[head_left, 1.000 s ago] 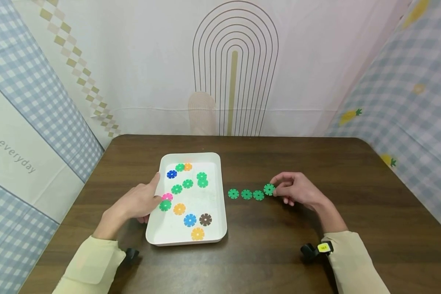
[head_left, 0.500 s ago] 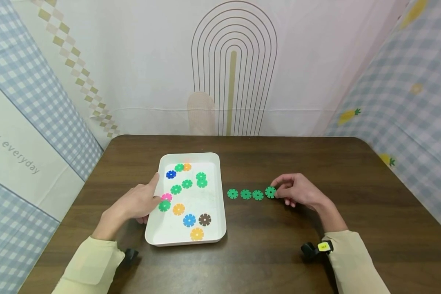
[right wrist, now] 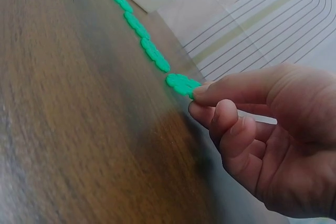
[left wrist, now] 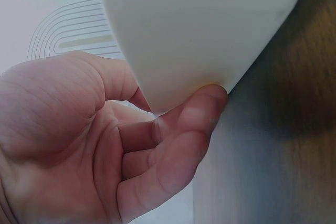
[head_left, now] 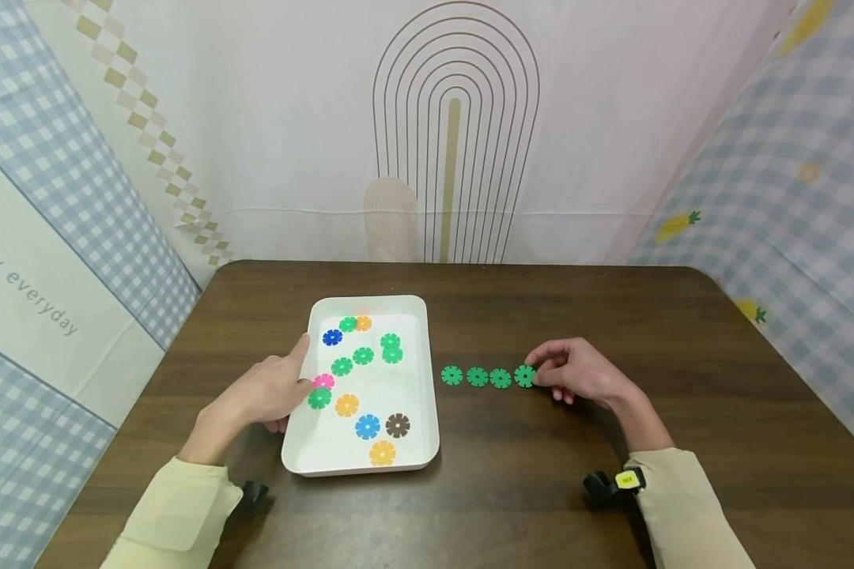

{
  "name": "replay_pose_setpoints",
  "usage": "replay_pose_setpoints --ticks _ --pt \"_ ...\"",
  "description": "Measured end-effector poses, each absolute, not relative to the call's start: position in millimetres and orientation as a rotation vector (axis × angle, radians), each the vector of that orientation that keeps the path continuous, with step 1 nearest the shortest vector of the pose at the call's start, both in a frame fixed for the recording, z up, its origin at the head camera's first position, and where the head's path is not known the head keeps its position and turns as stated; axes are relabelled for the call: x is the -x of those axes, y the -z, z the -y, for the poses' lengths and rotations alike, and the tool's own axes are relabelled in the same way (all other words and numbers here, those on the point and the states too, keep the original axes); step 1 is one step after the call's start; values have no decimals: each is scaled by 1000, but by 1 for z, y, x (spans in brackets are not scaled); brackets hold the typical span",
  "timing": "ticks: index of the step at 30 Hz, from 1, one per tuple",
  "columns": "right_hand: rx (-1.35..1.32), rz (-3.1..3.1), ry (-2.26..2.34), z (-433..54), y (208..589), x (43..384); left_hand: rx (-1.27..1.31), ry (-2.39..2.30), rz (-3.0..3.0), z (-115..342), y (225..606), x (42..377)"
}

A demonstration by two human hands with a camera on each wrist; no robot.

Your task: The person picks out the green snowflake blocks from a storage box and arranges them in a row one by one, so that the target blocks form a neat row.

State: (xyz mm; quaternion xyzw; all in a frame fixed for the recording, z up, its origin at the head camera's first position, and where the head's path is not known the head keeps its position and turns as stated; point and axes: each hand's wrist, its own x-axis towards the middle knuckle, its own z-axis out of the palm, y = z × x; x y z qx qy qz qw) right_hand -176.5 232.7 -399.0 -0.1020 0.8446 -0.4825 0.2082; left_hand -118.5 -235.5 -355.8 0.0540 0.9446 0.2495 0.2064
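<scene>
My right hand (head_left: pixel 576 370) pinches a green notched plastic disc (head_left: pixel 523 376) by its right edge, between thumb and fingertips. In the right wrist view this disc (right wrist: pixel 179 83) lies slightly tilted at the near end of a row, a small gap from its neighbour. Three more green discs (head_left: pixel 478 377) lie flat on the table in that row, to the left. My left hand (head_left: pixel 266 387) grips the left side of a white tray (head_left: pixel 414 379), thumb over the rim. From the left wrist view, fingers (left wrist: pixel 202 111) press the tray's outer wall (left wrist: pixel 199 30) from below.
Inside the tray lie several loose discs: green ones (head_left: pixel 341 367), orange ones (head_left: pixel 347 405), a dark blue one (head_left: pixel 332 337), a light blue one (head_left: pixel 368 427), a brown one (head_left: pixel 398 425) and a pink one (head_left: pixel 323 381). The brown wooden table (head_left: pixel 512 506) ends at a hanging cloth (head_left: pixel 292 142).
My right hand has brought the pinched green disc slightly down and right, from touching the row's last disc to level with the row. The left hand and tray have stayed in place.
</scene>
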Motion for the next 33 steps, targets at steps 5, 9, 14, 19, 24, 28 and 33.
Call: replay_pose_setpoints --ticks 5,9,14,19,24,28,33 --pt "291 -2359 1327 -233 400 177 -153 -693 -2634 236 357 119" --pt "295 -2359 1325 -232 400 177 -142 -688 -2634 235 357 118" --pt "292 -2360 1320 -232 400 177 -147 -686 -2635 235 356 118" --pt "287 -2376 1303 -232 399 176 -150 -688 -2636 235 357 118" --pt "295 -2381 1298 -231 399 177 -157 -689 -2636 235 357 118" --pt "306 -2379 1301 -231 400 177 -155 -694 -2636 235 357 118" --pt "311 -2385 1295 -231 401 177 -152 -692 -2639 234 358 118"
